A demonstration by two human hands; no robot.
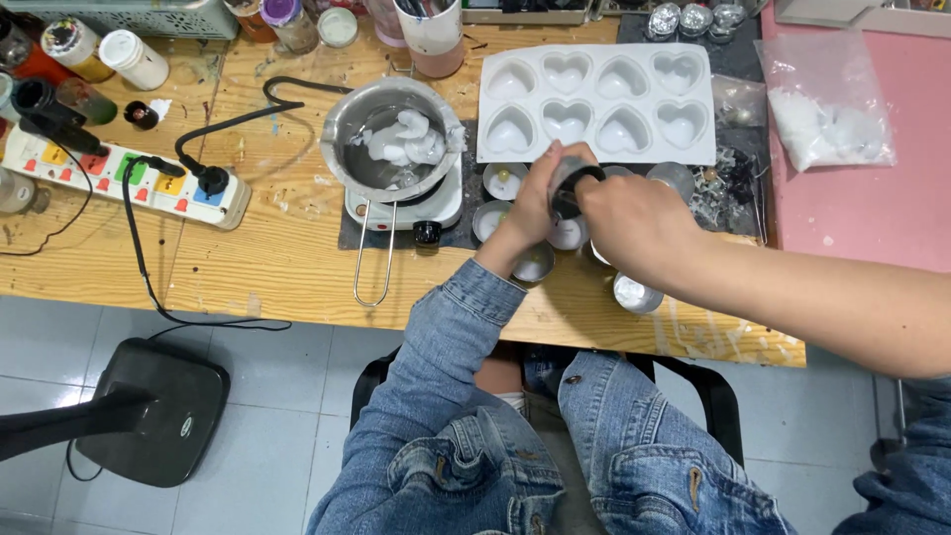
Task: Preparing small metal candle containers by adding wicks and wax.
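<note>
My left hand (pixel 535 203) and my right hand (pixel 634 223) meet over the wooden table (pixel 248 258), both closed around a small dark bottle (pixel 567 188) with a black cap. Below them sit several small round metal cups (pixel 634 294) of white wax. A white mould with heart-shaped cavities (pixel 596 101) lies just beyond the hands. To the left, a steel melting pot (pixel 391 139) holding lumps of white wax rests on a small white hot plate (pixel 436 203).
A white power strip (pixel 129 178) with coloured switches and black cables lies at the left. Jars and bottles (pixel 134 57) stand along the back edge. A plastic bag of white flakes (pixel 827 104) lies on a pink mat at right. A black lamp base (pixel 154 411) stands on the floor.
</note>
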